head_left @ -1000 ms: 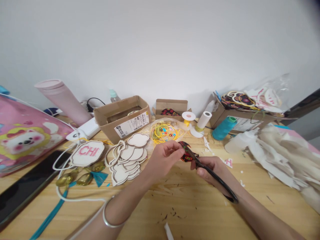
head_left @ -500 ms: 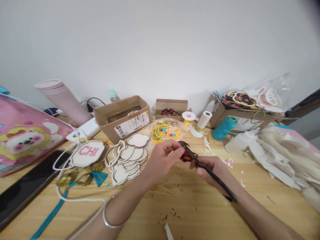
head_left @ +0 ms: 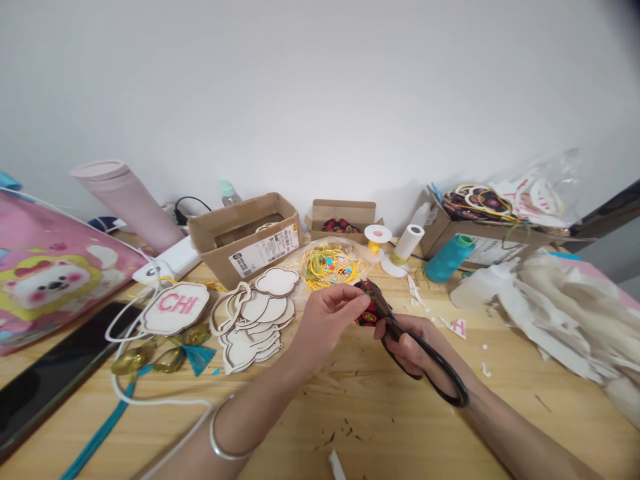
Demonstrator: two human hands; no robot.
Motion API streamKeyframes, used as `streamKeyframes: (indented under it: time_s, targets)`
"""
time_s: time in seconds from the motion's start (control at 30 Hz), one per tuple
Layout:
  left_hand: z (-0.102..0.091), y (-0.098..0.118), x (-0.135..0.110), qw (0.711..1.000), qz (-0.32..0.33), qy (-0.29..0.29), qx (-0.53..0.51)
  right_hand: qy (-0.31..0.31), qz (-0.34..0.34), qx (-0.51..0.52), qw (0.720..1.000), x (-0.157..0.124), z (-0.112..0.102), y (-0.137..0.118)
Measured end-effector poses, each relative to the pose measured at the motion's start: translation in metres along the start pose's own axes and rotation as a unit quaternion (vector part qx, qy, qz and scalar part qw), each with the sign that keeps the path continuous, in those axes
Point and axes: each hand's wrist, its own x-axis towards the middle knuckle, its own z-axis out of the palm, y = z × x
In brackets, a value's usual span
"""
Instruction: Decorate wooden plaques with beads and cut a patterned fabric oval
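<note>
Between the thumb and fingers of my left hand [head_left: 334, 312] is a small dark piece of fabric [head_left: 367, 315] with a red, green and yellow pattern. My right hand [head_left: 417, 343] is closed around a pair of black-handled scissors [head_left: 443, 363], whose blades lie against the fabric. One handle loop sticks out past my right wrist, and the other hangs below my fingers. Just left of my left hand lies a pile of pale wooden cut-out shapes [head_left: 260, 340]. Small dark scraps [head_left: 345, 433] are scattered on the tabletop below my hands.
A cardboard box [head_left: 245, 233] stands behind the wooden shapes. Yellow cords [head_left: 330, 265], a white spool [head_left: 378, 235] and a teal thread cone [head_left: 450, 259] lie beyond my hands. Crumpled pale cloth [head_left: 555, 320] is at right; a dark phone-like slab [head_left: 55, 373] and a CHI plaque [head_left: 176, 305] at left.
The scissors' handles have spread apart, the lower loop now showing beneath my right hand. My left hand keeps its pinch on the fabric, with little shift.
</note>
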Motion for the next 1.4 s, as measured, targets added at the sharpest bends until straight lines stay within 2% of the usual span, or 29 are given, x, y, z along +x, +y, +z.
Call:
streamKeyframes:
  time_s: [0.23,0.43,0.73,0.87,1.07,1.23,1.4]
  targets:
    - [0.002,0.002,-0.001,0.999,-0.024,-0.007,-0.033,-0.007,0.009,0.01,1.0,-0.002,-0.001,0.005]
    - [0.002,0.004,-0.001,1.0,-0.02,-0.012,-0.008,0.002,-0.003,-0.002,1.0,0.0,0.0,0.001]
    - [0.002,0.001,0.0,1.0,-0.015,-0.018,0.0,0.043,0.05,-0.027,0.997,-0.001,0.004,-0.007]
    - [0.002,0.004,-0.002,1.0,-0.016,-0.015,0.01,0.083,0.071,-0.032,0.994,-0.001,0.003,-0.007]
    - [0.001,0.002,-0.001,0.999,-0.029,-0.024,0.0,0.199,0.046,-0.007,0.979,0.006,-0.008,0.001]
    - [0.001,-0.002,0.0,1.0,-0.012,-0.012,0.018,0.253,-0.002,0.0,0.968,0.009,-0.006,-0.006]
    - [0.006,-0.007,-0.001,0.999,-0.027,-0.023,0.039,0.275,-0.019,0.028,0.961,0.012,0.003,-0.012]
